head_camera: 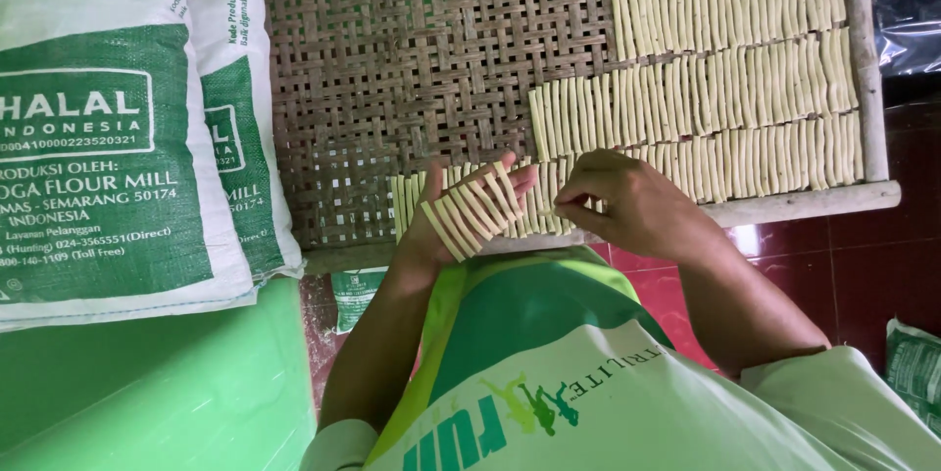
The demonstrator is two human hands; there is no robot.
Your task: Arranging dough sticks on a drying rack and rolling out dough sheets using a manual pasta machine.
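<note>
The left hand (461,216), open flat, carried pale dough sticks (475,208) at the woven tray's (412,59) near edge, while the right hand (627,201) pinched one, best laid parallel, touching the row (686,162).

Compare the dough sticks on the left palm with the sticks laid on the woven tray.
The sticks on the left hand lie slanted in one short row; the tray sticks stand upright in three long rows. Palm sticks are few, tray sticks many. The right hand pinches one stick. Both sets are pale yellow, thin and alike in length.
</note>
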